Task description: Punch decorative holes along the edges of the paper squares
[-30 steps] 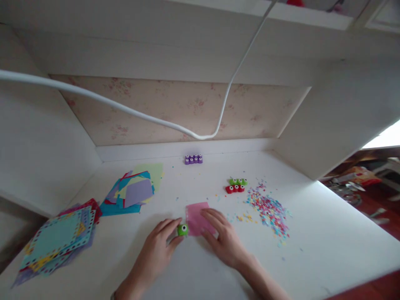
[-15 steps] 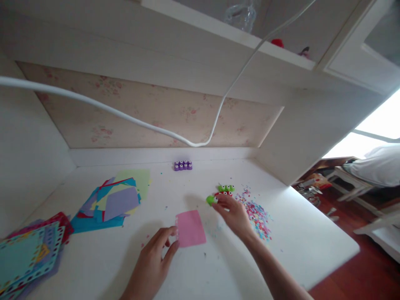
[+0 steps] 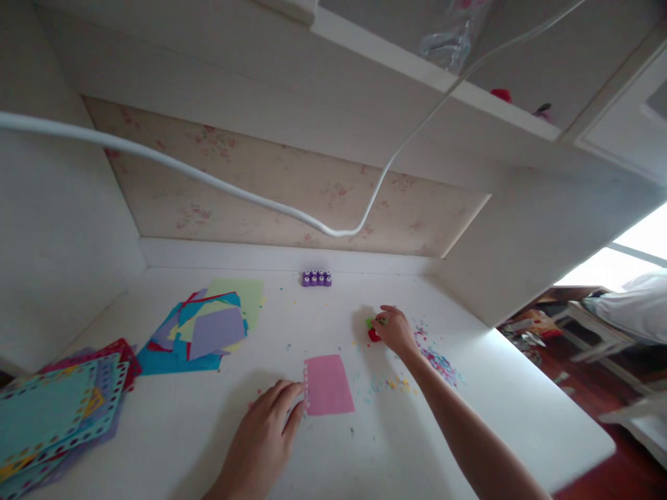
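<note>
A pink sheet (image 3: 329, 385) with small cut-outs along its left edge lies on the white table. My left hand (image 3: 268, 430) holds that left edge between thumb and fingers. Farther back and to the right, my right hand (image 3: 393, 330) is closed over the green punches (image 3: 370, 323) and a red punch (image 3: 374, 335), partly hiding both; which of them it grips is too small to tell. Several purple punches (image 3: 317, 278) stand in two rows near the back wall.
Coloured paper sheets (image 3: 216, 333) are piled at the left, with punched-edge sheets (image 3: 46, 410) nearer the front left corner. Paper confetti (image 3: 440, 364) lies right of my right hand. A white cable (image 3: 234, 187) hangs across the view.
My right hand has moved back from near the pink sheet with the green punch, to the green and red punches. My left hand stays at the sheet's edge. The view has shifted.
</note>
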Available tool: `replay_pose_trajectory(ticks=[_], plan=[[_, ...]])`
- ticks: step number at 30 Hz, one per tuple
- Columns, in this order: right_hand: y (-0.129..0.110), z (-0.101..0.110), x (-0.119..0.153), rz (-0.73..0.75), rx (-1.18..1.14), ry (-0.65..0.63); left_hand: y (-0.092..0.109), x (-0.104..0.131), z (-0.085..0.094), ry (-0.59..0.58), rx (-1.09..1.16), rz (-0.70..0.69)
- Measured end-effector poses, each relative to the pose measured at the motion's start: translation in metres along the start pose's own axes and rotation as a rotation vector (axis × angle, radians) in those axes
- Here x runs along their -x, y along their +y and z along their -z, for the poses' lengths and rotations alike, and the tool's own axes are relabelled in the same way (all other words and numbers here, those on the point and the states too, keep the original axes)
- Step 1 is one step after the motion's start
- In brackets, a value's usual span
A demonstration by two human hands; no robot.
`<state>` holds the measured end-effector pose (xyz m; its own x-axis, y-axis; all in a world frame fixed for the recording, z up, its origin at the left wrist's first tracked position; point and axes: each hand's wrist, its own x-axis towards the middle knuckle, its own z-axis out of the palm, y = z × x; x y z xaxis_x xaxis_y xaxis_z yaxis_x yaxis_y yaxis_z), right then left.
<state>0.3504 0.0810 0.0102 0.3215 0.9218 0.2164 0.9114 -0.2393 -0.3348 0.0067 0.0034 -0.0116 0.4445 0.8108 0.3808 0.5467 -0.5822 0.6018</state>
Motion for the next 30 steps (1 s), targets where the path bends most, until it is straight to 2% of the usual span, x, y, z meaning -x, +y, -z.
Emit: replay_pose_trajectory(ticks=[4, 8, 13, 18, 21, 25, 28, 30], plan=[[-0.004, 0.007, -0.006, -0.007, 0.044, 0.012, 0.001, 0.0, -0.001, -0.021, -0.042, -0.021], [-0.027, 0.003, -0.028, 0.063, 0.012, -0.058, 0.004, 0.0, -0.001, -0.072, -0.082, -0.031], [-0.08, -0.029, -0.078, 0.164, -0.042, -0.149, -0.003, -0.001, 0.002, -0.07, -0.182, -0.022], [-0.115, -0.058, -0.106, 0.158, -0.05, -0.179, -0.018, -0.006, 0.014, 0.022, -0.334, 0.111], [-0.118, -0.064, -0.105, 0.111, -0.061, -0.187, -0.02, -0.008, 0.019, 0.013, -0.379, 0.149], [-0.113, -0.057, -0.091, 0.068, -0.126, -0.157, -0.016, -0.009, 0.02, -0.034, -0.358, 0.172], [-0.113, -0.044, -0.066, 0.079, -0.226, -0.148, -0.013, -0.01, 0.021, -0.043, -0.281, 0.198], [-0.116, -0.035, -0.036, 0.133, -0.317, -0.19, -0.013, -0.011, 0.022, -0.019, -0.194, 0.195]])
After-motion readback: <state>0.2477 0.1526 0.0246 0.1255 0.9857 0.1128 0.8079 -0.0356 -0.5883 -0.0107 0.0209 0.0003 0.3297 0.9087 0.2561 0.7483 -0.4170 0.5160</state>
